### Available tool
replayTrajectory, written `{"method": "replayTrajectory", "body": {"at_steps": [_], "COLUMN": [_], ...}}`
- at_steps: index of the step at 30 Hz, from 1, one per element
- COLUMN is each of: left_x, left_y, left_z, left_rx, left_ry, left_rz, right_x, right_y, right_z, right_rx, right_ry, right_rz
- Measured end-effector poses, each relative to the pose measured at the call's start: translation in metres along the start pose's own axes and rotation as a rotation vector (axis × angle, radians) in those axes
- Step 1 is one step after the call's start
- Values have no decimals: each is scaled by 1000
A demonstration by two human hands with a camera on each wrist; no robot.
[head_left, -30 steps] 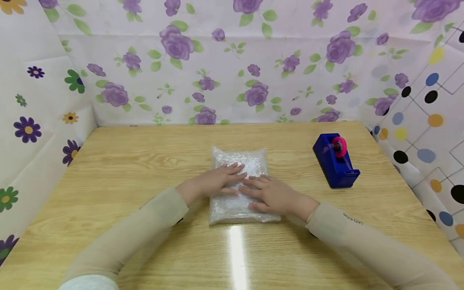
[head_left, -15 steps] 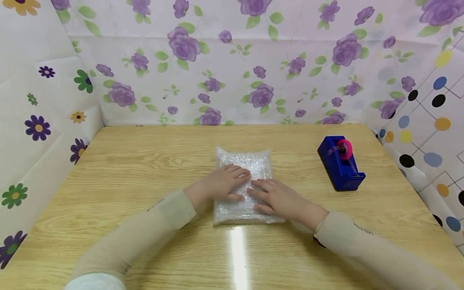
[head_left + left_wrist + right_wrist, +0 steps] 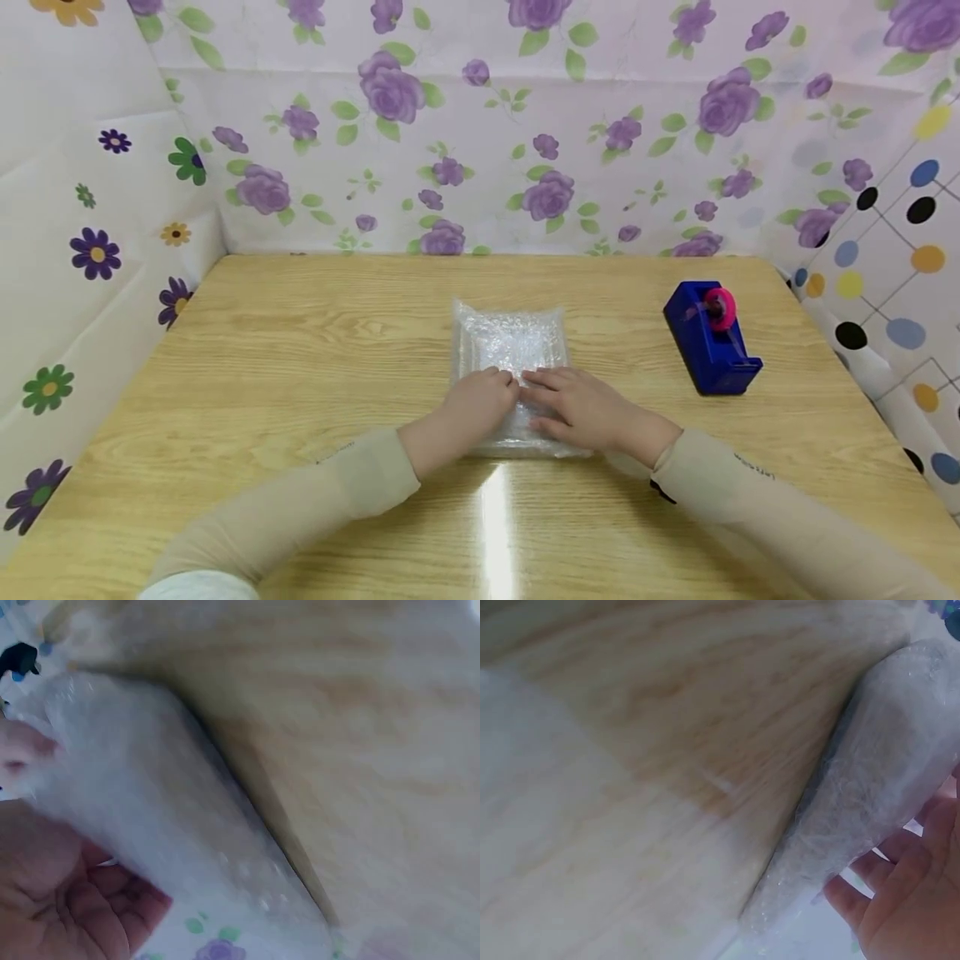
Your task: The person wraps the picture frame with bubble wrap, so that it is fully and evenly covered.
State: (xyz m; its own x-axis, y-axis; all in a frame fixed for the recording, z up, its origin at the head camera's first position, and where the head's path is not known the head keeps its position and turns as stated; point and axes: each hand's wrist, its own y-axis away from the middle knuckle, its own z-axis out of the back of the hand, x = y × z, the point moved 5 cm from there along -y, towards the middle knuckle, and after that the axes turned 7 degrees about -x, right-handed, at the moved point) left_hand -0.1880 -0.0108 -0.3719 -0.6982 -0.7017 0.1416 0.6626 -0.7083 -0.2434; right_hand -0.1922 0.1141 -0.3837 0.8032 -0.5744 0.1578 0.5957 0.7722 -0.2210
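Observation:
A flat, square package in bubble wrap [image 3: 510,337] lies on the wooden table [image 3: 315,358]. On its near half rests my left hand [image 3: 472,408], fingers bent inward; the left wrist view shows these curled fingers [image 3: 112,911] against the wrap, with nothing seen inside them. My right hand [image 3: 588,412] lies over the package's near right part, its fingers extended and touching the wrap. In the right wrist view, fingers [image 3: 892,874] reach along the package's upper face. The two hands nearly meet at the middle. What lies inside the wrap is unclear.
A blue tape dispenser [image 3: 701,342] with a pink-cored roll [image 3: 720,310] stands at the right of the table. Flower-patterned sheeting [image 3: 450,125] rises behind the table, and a dotted sheet [image 3: 900,275] hangs at the right.
My left hand has slid toward me across the package, and its spread fingers have curled in. My right hand stays nearly in place. The head view has shifted slightly.

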Motion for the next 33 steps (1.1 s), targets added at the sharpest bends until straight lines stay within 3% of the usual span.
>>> {"method": "replayTrajectory", "body": {"at_steps": [5,7,17,21,25,33], "left_x": [-9,-12,-29,-32,-33,-34], "left_y": [11,15,27,28,29,31], "left_z": [-3,-5,-8,-5,-5,-6], "left_rx": [116,145,193,222,209,193], "left_ry": [91,102,-47,-25,-12,-102], "left_rz": [156,183,200,188,192,156], "right_x": [-3,-4,-4,-6,-6,-6], "right_y": [2,4,4,5,6,9], "right_z": [-4,-5,-3,-1,0,0], "right_rx": [17,19,9,11,-1,22], "right_ry": [-47,-57,-65,-66,-90,-145], "right_rz": [-21,-22,-16,-28,-17,-34]}}
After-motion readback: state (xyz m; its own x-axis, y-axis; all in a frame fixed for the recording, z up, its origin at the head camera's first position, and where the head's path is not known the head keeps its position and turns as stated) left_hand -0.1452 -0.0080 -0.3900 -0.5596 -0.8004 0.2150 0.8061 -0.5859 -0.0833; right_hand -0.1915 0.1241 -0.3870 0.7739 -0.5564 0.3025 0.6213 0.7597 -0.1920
